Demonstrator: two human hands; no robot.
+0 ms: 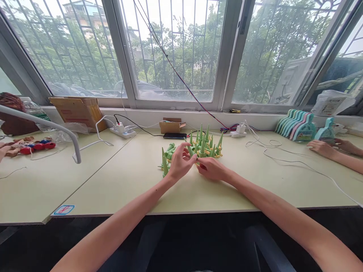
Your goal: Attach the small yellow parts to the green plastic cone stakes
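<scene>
Near the table's middle, my left hand is closed in a pinch around a green cone-shaped piece. My right hand meets it from the right, its fingers curled and pressed together close to the left thumb. What the right fingers hold is hidden. Just behind both hands stands a group of green pointed cones with small yellow parts at their bases. To the left of my left hand, more green pieces lie in a heap, and a few cones stand upright.
Behind the green pieces are a black phone and a small cardboard box. Power strips and loose white cables lie around. On the right, another person's hands touch pastel hanger-like boards. A lamp arm crosses the left.
</scene>
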